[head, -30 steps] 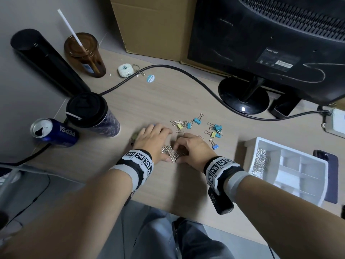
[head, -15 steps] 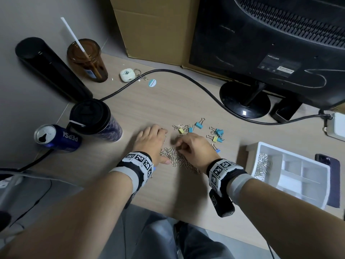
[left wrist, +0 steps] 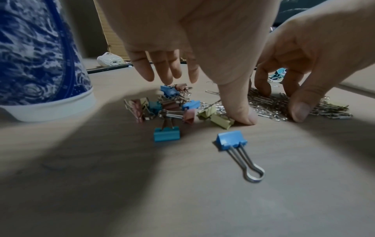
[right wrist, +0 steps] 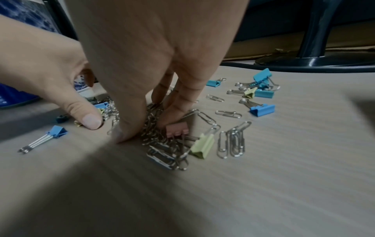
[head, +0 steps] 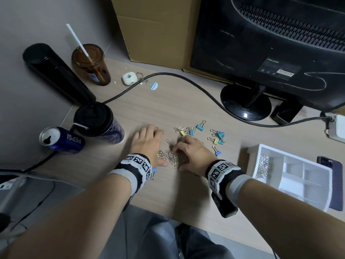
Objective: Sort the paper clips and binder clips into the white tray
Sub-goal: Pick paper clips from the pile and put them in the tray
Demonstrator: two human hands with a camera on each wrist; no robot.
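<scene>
A pile of silver paper clips (head: 170, 157) lies on the wooden desk between my hands. My right hand (head: 183, 154) grips the pile (right wrist: 160, 141), thumb and curled fingers closed round it; a pink and a yellow binder clip lie against it. My left hand (head: 155, 146) hovers with straight fingers over a cluster of coloured binder clips (left wrist: 168, 109), its thumb tip on the desk. A blue binder clip (left wrist: 231, 141) lies near that wrist. More binder clips (head: 217, 136) are scattered beyond my right hand. The white tray (head: 313, 176) stands to the right, with paper clips (head: 262, 167) in its left compartment.
A lidded cup (head: 99, 122) and a Pepsi can (head: 59, 140) stand close left of my left hand. A black cable (head: 186, 79) crosses the desk behind the clips. The monitor stand (head: 245, 101) is at the back right; a phone (head: 330, 182) lies right of the tray.
My right hand's fingers reached forward and have drawn in round the paper clip pile. The left hand has barely moved.
</scene>
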